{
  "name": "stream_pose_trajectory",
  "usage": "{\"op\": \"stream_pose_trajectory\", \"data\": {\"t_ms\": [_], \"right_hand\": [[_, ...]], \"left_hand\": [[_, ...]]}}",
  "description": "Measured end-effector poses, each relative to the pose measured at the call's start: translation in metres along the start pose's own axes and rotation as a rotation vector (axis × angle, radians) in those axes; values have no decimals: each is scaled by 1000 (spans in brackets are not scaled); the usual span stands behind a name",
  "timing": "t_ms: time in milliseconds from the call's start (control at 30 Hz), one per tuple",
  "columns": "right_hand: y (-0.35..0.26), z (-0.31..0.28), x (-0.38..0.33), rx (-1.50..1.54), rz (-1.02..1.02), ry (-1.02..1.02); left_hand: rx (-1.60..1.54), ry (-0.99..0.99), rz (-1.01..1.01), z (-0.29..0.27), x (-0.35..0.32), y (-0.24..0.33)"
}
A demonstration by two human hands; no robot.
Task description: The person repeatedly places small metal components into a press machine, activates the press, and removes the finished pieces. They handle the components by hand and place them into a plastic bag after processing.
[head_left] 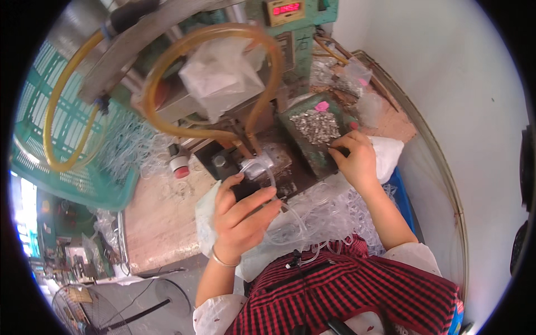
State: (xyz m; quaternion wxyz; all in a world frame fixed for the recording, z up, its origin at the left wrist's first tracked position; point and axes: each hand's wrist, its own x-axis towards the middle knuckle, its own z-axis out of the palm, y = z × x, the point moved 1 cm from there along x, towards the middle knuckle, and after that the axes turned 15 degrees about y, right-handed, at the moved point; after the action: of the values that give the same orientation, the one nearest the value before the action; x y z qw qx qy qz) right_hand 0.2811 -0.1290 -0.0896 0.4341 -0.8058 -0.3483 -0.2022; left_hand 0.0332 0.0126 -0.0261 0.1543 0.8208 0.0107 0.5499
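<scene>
My left hand [241,219], with a bangle at its wrist, has its fingers curled round a clear plastic piece [258,166]. The piece is looped and thin, and lies at the working spot of a green press machine [325,14], beside a dark metal block [221,162]. A clear strand hangs from near the fingers toward my lap. My right hand [357,159] is at the right side of a green metal tray [324,163], thumb and forefinger drawn together. A heap of small silvery metal parts [315,127] lies in the tray. Whatever my right fingertips hold is too small to make out.
Yellowish hoses [151,84] loop over the press. Left of it are a red-topped switch [180,162] and a green basket [84,187] with clear plastic pieces. More clear pieces [335,215] pile up before me. A wall [446,111] rises on the right.
</scene>
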Motion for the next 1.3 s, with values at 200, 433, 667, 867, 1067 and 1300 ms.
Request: {"op": "stream_pose_trajectory", "data": {"t_ms": [200,433,667,867,1067,1300], "right_hand": [[-7,16,-7,2,-53,66],[1,16,-6,306,299,73],[-22,24,7,369,361,41],[21,-14,-14,96,75,223],[13,-33,-18,223,232,229],[-99,10,30,727,71,-43]], "left_hand": [[198,39,-98,-13,-28,25],[604,676,-368,-120,1,-31],[1128,-194,-536,-129,-119,-193],[956,104,-500,-106,-146,-179],[385,651,-962,-116,-115,-154],[11,446,-1179,-71,-86,-141]]}}
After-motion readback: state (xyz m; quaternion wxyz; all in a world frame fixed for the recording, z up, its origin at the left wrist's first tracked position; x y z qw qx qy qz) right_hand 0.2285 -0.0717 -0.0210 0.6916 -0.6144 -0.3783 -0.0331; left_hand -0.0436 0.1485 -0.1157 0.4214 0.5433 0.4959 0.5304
